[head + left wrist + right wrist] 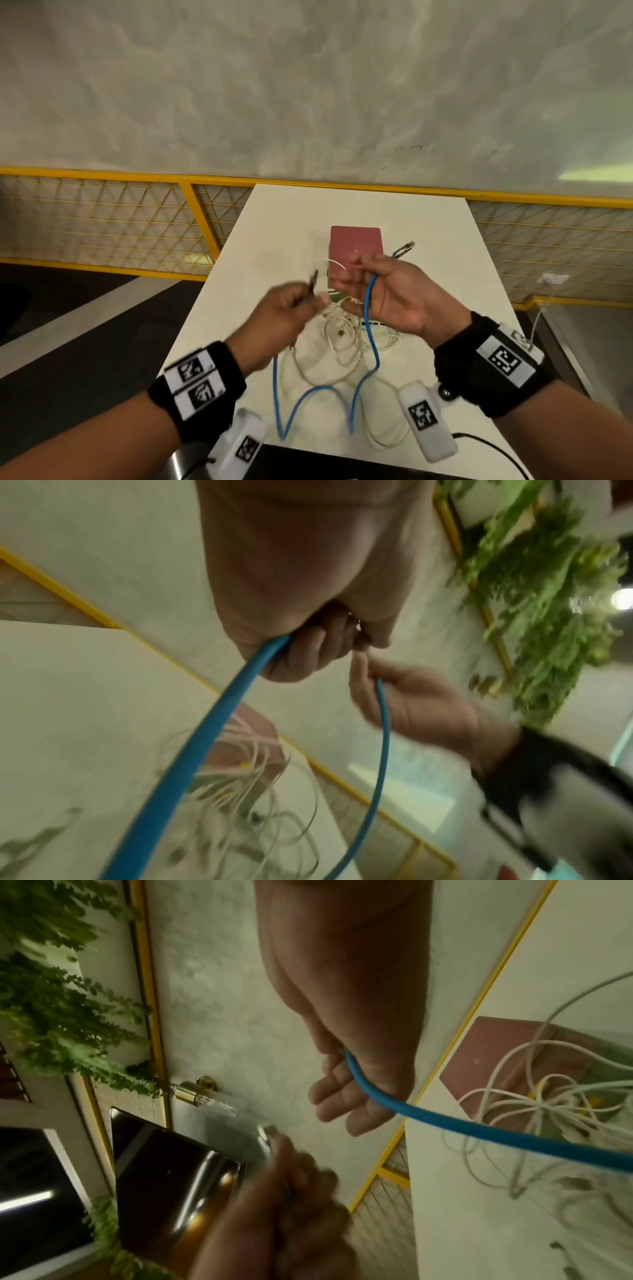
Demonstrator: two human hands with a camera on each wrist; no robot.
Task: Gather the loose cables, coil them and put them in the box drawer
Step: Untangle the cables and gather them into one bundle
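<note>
Both hands hold one blue cable (pixel 371 337) up over the white table (pixel 274 222). My left hand (pixel 301 299) grips one end, whose plug sticks up past the fingers; the left wrist view shows the fingers (pixel 308 653) curled round the blue cable (pixel 219 723). My right hand (pixel 363 275) pinches the other end, its metal plug (pixel 404 248) pointing up and right. The blue cable (pixel 462 1127) runs through the right palm. Its middle sags in loops to the table's near edge. A tangle of white cables (pixel 346 339) lies below the hands, in front of a pink box (pixel 356 243).
A yellow mesh railing (pixel 191 219) runs behind the table, with a grey wall above it. A white plug and its lead (pixel 551 279) hang at the right. A black cable (pixel 489 445) lies at the near right corner. Green plants (pixel 548 588) appear in the wrist views.
</note>
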